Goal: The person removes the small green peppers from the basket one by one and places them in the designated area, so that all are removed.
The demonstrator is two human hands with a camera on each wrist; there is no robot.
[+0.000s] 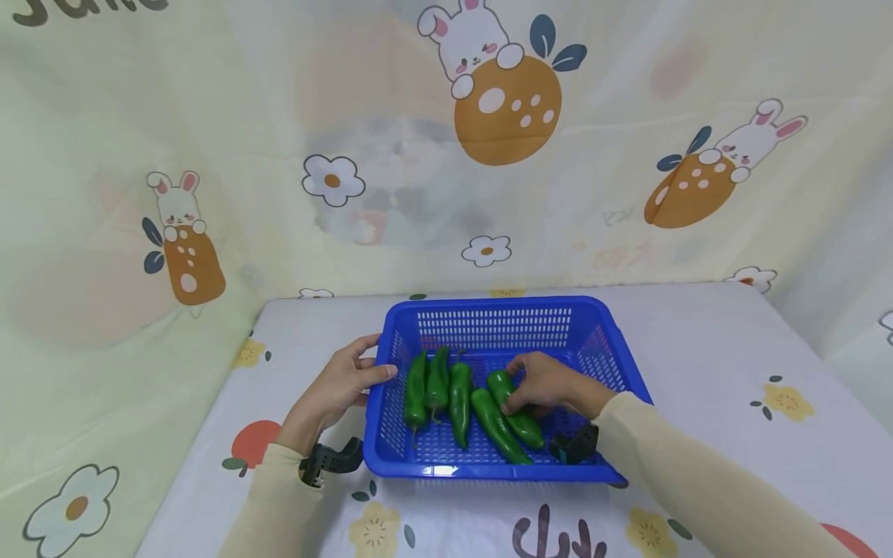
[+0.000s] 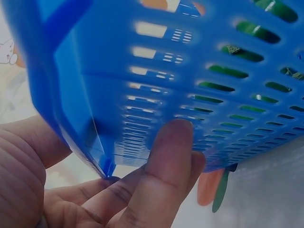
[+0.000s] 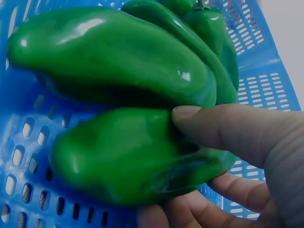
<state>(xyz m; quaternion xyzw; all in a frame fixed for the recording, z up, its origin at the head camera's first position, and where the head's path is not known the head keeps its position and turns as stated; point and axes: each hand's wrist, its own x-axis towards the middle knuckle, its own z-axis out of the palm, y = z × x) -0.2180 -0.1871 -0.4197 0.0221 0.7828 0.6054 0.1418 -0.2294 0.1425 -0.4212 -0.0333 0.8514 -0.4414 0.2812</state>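
Note:
A blue plastic basket (image 1: 460, 471) with slotted walls holds several long green peppers (image 1: 460, 399), lying side by side. At its left wall, my left hand (image 1: 340, 381) grips the rim, thumb over the edge. In the left wrist view, fingers (image 2: 168, 166) reach against the outside of the slotted wall (image 2: 104, 85). Inside the basket, my right hand (image 1: 547, 384) holds the rightmost green pepper (image 3: 114, 156) between the thumb (image 3: 223, 126) and the fingers below it. Another green pepper (image 3: 114, 54) lies right beside the held one.
The basket stands on a table with a white, flower-printed cloth (image 1: 718, 349). Behind the table hangs a cream curtain (image 1: 405, 256) printed with rabbits and flowers. Dark wrist mounts (image 1: 328, 461) are strapped to both forearms; the right one reaches inside the basket's front edge.

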